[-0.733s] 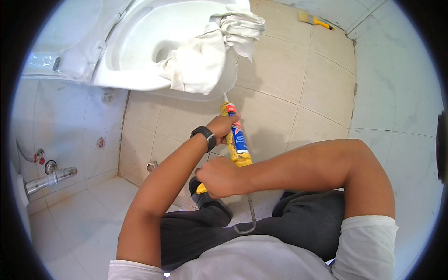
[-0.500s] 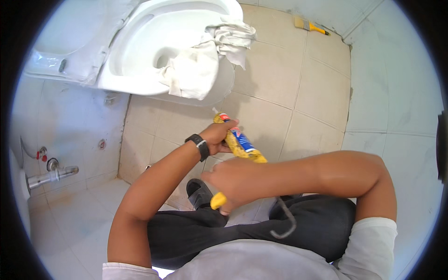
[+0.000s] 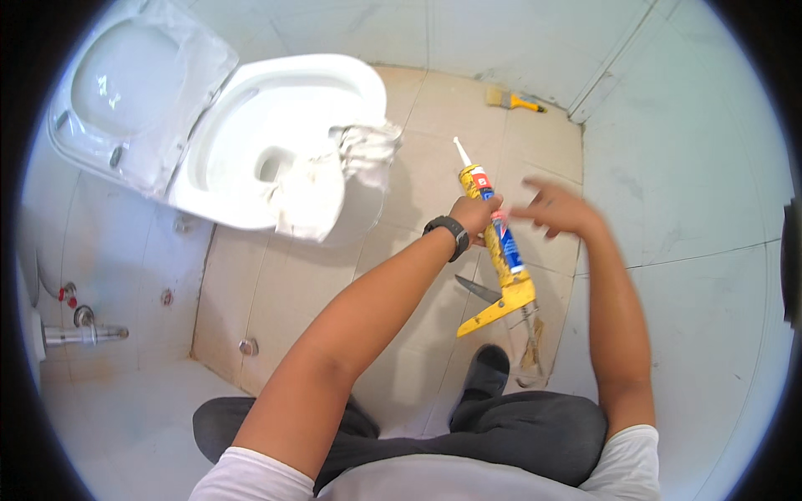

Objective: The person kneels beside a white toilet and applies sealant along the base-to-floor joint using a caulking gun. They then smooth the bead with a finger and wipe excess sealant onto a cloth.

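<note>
A yellow caulking gun (image 3: 516, 293) holds a sealant cartridge (image 3: 507, 246) with a red and blue label. Its white nozzle (image 3: 462, 152) points up toward the far wall. My left hand (image 3: 474, 216) is closed round the front half of the cartridge. The gun's yellow handle, dark trigger and bent rod end toward me, above my right foot. My right hand (image 3: 558, 208) is open just right of the gun, slightly blurred, with its fingers apart and nothing in them.
A white toilet (image 3: 372, 96) with a raised, plastic-covered lid (image 3: 125, 88) stands at the left. Off-white cloth (image 3: 311, 194) drapes over its rim. A yellow-handled paintbrush (image 3: 514, 101) lies by the far wall. A metal tap (image 3: 86, 335) juts from the left wall.
My left hand has carried the caulking gun right and turned it more upright. My right hand has left the gun's handle and moved out to the right, opening. The view has shifted.
</note>
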The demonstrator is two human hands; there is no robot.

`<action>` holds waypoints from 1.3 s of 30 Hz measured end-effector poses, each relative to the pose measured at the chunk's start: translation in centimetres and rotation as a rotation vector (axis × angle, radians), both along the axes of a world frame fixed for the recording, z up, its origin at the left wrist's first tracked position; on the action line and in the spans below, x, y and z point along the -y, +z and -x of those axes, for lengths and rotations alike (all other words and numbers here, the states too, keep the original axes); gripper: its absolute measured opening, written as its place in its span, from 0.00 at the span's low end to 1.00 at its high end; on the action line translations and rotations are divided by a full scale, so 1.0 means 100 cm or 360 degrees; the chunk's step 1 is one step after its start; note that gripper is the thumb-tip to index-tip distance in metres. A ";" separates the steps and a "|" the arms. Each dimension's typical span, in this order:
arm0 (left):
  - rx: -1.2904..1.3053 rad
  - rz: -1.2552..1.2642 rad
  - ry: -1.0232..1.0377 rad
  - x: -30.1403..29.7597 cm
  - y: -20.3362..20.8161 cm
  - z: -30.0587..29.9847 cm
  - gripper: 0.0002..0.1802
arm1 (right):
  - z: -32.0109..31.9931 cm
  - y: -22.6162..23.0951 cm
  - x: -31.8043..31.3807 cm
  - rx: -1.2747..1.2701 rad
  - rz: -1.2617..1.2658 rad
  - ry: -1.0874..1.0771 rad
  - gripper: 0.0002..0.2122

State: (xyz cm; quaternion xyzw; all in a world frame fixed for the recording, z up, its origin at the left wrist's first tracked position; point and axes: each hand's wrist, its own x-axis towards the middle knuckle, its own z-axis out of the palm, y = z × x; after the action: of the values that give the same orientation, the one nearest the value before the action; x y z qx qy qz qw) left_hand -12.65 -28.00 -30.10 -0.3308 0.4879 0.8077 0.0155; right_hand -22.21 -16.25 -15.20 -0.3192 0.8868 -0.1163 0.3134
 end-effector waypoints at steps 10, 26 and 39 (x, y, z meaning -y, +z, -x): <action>0.0009 0.0762 0.0039 -0.001 -0.042 0.019 0.47 | -0.013 -0.137 -0.007 -0.0429 0.0176 -0.0049 0.32; 0.1196 0.1191 -0.0997 0.169 -0.003 -0.437 0.42 | 0.133 -0.232 -0.025 -0.0717 -0.0211 -0.0261 0.31; 0.1036 0.0802 0.0052 0.207 -0.053 -0.546 0.30 | 0.064 -0.204 -0.099 -0.1053 -0.0726 0.1101 0.30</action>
State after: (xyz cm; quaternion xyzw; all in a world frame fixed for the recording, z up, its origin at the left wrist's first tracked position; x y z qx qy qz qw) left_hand 41.97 -48.72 -35.37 -0.5702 0.6348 0.5161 0.0748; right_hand -28.63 -6.32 -35.56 -0.5363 0.7840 0.2967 0.0982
